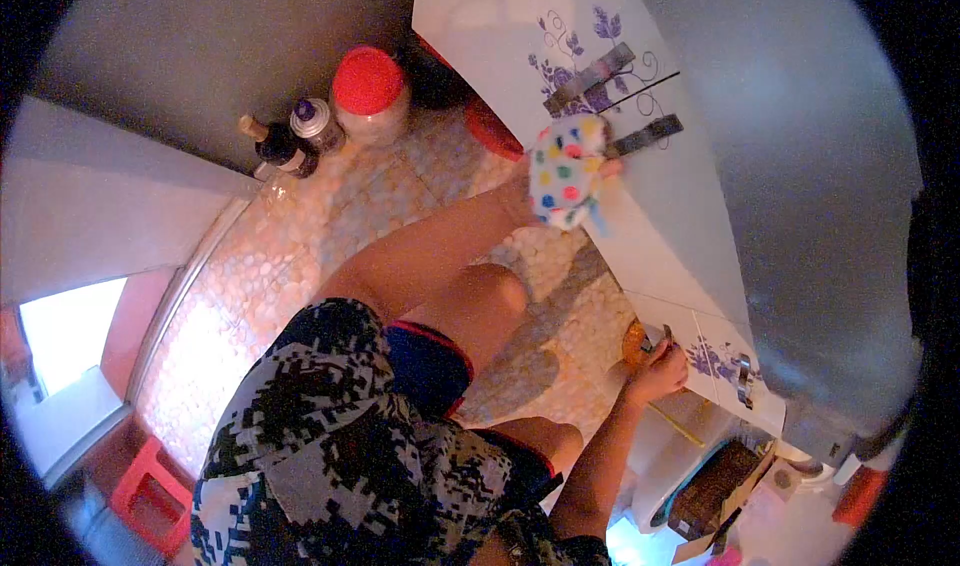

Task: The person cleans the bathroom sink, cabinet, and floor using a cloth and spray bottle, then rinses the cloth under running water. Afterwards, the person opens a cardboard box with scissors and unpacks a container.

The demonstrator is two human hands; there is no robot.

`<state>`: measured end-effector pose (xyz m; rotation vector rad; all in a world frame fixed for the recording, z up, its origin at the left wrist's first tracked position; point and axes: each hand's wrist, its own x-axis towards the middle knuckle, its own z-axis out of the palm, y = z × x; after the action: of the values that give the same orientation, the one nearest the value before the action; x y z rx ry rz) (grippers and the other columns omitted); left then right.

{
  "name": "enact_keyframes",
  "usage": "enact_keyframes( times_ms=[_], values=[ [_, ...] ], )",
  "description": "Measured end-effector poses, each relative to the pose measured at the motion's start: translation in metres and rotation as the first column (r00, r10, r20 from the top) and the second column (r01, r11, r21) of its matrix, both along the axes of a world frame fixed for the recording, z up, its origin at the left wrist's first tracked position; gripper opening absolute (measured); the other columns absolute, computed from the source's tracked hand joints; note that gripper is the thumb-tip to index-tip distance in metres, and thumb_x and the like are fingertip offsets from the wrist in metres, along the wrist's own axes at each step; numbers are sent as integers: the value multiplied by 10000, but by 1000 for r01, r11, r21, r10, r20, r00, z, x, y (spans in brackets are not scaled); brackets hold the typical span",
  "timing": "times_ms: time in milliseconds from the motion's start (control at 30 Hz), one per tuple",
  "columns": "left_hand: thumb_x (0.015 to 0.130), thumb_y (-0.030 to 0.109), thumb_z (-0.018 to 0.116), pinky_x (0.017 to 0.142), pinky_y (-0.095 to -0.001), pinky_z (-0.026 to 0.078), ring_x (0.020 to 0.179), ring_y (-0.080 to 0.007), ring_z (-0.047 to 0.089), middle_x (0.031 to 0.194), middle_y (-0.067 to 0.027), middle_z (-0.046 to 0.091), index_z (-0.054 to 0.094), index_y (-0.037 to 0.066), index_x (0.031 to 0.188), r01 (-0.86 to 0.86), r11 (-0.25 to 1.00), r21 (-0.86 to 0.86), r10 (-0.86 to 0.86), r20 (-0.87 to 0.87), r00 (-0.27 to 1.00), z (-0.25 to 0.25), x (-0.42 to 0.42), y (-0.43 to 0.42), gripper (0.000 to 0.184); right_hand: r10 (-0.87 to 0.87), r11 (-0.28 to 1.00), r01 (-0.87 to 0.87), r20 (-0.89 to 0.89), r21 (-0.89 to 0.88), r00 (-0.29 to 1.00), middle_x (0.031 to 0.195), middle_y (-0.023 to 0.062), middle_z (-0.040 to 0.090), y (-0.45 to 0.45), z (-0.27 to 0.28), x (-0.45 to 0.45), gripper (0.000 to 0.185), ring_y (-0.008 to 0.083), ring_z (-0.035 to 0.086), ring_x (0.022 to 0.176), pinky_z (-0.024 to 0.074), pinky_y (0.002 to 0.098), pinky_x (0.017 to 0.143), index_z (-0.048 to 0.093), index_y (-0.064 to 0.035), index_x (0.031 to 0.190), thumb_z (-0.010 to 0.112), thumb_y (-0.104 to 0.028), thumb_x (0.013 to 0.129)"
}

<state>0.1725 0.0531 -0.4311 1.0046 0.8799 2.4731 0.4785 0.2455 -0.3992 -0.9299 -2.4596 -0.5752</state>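
Note:
My left hand [611, 167] is pressed round a white cloth with multicoloured dots [565, 173], which hides most of its fingers. The cloth lies against the white cabinet front [680, 206], at the end of a dark metal handle [648, 137]. Lower down, my right hand [660, 371] has its fingers closed round a small handle [662, 338] at the edge of a lower cabinet door. Purple flower prints [600, 61] decorate the cabinet around another handle [590, 78].
Against the dark wall stand a red-lidded jar [370, 86], a spray can [316, 124] and a dark bottle [280, 148]. A red plastic stool [155, 491] is at lower left. An open cardboard box [715, 486] sits at lower right. Pebble-patterned flooring [370, 191] runs below.

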Motion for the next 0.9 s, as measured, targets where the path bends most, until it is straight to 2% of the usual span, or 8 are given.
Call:
enact_keyframes(
  times_ms=[233,333,400,467,533,600,700,900],
  values=[
    [886,277,476,869,-403,417,1017,-223,513,1108,-110,533,410,101,1283,233,970,-70,-208,254,944,-16,41,-55,439,34,999,-35,-24,-27,999,859,106,611,-1,5,-1,300,304,557,845,394,434,778,597,-59,828,505,-339,885],
    [887,263,472,868,-396,416,1010,-223,511,1101,-113,529,400,99,1290,-169,949,-267,138,-129,982,35,63,-45,441,60,998,-60,-59,6,996,849,99,612,-8,8,-1,306,308,556,836,396,435,770,600,-59,832,503,-344,885],
    [888,255,470,867,-392,415,1005,-223,510,1097,-114,527,394,98,1295,-602,754,-261,432,-494,754,64,52,-3,443,66,998,-67,-50,-17,997,844,91,613,-6,8,-5,311,309,556,833,394,434,775,605,-61,847,497,-349,888],
    [889,246,467,866,-388,415,1001,-222,509,1093,-116,525,387,96,1300,-792,580,-190,549,-627,552,65,38,36,444,57,998,-57,-87,0,995,842,85,614,-8,5,-6,300,309,555,836,388,435,790,608,-65,860,505,-346,885],
    [890,237,465,866,-384,414,996,-222,507,1088,-118,523,381,95,1304,-802,546,-242,569,-595,567,36,32,53,446,27,999,-29,-90,-23,996,865,90,615,0,0,-10,301,317,548,857,370,443,826,616,-75,885,498,-352,883],
    [891,228,463,865,-379,413,991,-222,506,1084,-120,521,374,94,1309,-677,615,-405,482,-486,729,-18,39,54,448,-37,994,33,-34,-104,999,913,107,617,7,-5,1,321,333,533,895,339,459,883,629,-90,922,475,-369,881],
    [892,214,459,864,-373,412,984,-221,504,1078,-122,517,365,92,1316,-444,732,-517,351,-273,896,-49,60,41,451,3,1000,-2,-40,28,999,891,85,612,6,-6,5,295,313,541,872,371,447,822,608,-75,892,498,-349,888],
    [895,188,452,862,-360,410,971,-221,500,1065,-127,510,345,88,1331,-671,642,-371,497,-465,733,18,92,35,459,-56,998,55,-25,-41,998,898,89,608,6,-8,4,306,304,538,873,349,443,852,605,-77,895,489,-360,890]
  ],
)
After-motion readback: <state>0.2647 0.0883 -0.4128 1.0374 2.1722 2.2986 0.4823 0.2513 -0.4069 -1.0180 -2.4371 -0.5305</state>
